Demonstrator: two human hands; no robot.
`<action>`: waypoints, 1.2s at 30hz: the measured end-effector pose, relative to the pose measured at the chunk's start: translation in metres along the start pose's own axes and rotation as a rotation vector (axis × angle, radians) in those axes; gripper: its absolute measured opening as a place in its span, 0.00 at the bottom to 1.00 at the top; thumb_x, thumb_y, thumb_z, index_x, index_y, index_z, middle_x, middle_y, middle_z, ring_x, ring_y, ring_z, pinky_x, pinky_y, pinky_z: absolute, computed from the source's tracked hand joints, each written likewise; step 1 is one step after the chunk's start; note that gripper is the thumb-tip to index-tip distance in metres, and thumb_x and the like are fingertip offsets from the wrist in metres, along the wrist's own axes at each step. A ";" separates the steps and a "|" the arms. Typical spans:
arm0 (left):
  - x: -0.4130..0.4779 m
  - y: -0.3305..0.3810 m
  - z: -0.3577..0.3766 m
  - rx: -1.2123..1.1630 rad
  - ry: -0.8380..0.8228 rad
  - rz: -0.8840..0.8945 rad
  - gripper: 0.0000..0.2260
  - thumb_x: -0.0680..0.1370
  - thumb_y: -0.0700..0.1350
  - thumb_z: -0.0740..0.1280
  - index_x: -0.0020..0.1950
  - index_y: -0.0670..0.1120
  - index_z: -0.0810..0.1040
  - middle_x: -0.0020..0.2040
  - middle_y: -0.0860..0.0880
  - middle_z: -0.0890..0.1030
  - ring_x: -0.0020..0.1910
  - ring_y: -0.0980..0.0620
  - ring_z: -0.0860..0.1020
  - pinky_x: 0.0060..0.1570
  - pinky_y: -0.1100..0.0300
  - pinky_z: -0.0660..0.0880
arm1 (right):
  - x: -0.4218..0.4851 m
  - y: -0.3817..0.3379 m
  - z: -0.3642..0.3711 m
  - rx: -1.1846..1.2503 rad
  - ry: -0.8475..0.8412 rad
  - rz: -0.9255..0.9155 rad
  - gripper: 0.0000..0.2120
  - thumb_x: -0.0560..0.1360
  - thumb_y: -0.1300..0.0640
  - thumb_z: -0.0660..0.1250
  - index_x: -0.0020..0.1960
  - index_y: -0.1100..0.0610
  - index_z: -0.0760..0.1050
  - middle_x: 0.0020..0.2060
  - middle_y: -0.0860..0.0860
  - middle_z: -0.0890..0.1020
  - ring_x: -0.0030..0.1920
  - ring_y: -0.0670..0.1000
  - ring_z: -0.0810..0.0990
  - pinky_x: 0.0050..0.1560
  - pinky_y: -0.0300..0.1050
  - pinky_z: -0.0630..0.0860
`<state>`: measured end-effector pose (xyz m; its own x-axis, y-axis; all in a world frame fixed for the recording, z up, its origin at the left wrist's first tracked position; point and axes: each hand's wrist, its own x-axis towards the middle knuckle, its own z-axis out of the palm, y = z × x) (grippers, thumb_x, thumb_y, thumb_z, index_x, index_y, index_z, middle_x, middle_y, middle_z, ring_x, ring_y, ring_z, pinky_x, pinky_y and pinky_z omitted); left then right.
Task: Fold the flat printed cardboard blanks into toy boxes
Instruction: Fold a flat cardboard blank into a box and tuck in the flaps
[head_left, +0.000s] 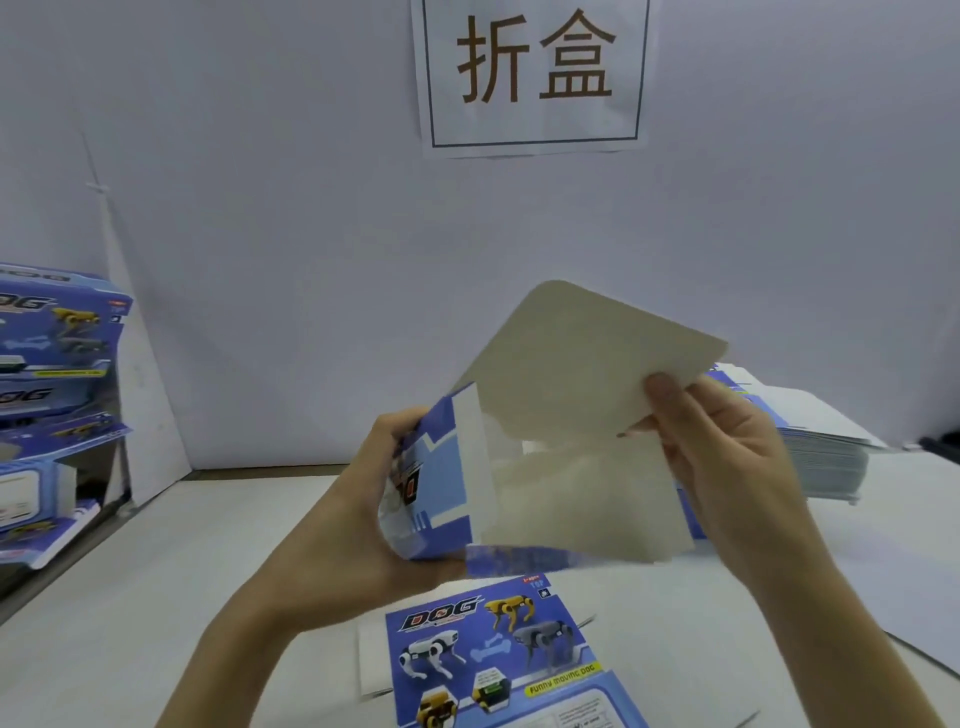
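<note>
While left grip (374, 499) holds box (447, 483), right grip (727, 457) pinches flap (582, 358) edge.

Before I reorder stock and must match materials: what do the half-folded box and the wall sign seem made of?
Half-folded box: likely thin paperboard, blue print outside, grey-beige unprinted inside, flaps creasing cleanly. Wall sign: apparently plain matte white paper, thin sheet lying flush.

The partly folded blank (571, 499) was off the table (156, 597), its grey unprinted inner face toward the camera and a blue printed side panel at its left. Its large grey flap (582, 364), with rounded corners, stood raised at the top. A flat blank (493, 649), printed with robot dogs and "DOG", lay face up just below. A stack of flat blanks (826, 452) lay at right. Folded boxes (52, 364) were piled at left.
</note>
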<state>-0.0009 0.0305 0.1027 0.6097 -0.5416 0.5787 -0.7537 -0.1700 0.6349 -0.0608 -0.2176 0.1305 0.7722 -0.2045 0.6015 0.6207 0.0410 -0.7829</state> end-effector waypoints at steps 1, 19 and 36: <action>-0.002 0.003 -0.001 0.049 0.011 0.010 0.40 0.61 0.49 0.81 0.61 0.71 0.61 0.58 0.69 0.73 0.57 0.64 0.76 0.41 0.73 0.76 | -0.001 0.002 0.004 0.025 -0.003 0.028 0.16 0.68 0.39 0.70 0.44 0.51 0.85 0.39 0.50 0.85 0.39 0.48 0.81 0.43 0.39 0.77; 0.007 0.005 0.007 -0.004 0.127 -0.079 0.37 0.63 0.50 0.77 0.65 0.68 0.62 0.58 0.68 0.75 0.58 0.64 0.76 0.45 0.74 0.75 | 0.006 0.012 -0.008 -0.075 0.111 0.520 0.23 0.70 0.47 0.69 0.62 0.55 0.77 0.53 0.51 0.83 0.47 0.51 0.85 0.44 0.48 0.82; 0.007 0.014 0.013 -0.107 0.126 -0.088 0.32 0.58 0.62 0.77 0.57 0.75 0.65 0.54 0.69 0.77 0.54 0.64 0.79 0.39 0.71 0.77 | 0.002 0.020 0.001 -0.410 0.089 -0.062 0.08 0.75 0.51 0.67 0.47 0.42 0.84 0.43 0.46 0.86 0.44 0.46 0.84 0.44 0.34 0.78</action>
<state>-0.0102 0.0141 0.1086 0.7033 -0.4203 0.5734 -0.6695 -0.1205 0.7329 -0.0470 -0.2158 0.1162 0.7096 -0.2785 0.6472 0.5462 -0.3628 -0.7550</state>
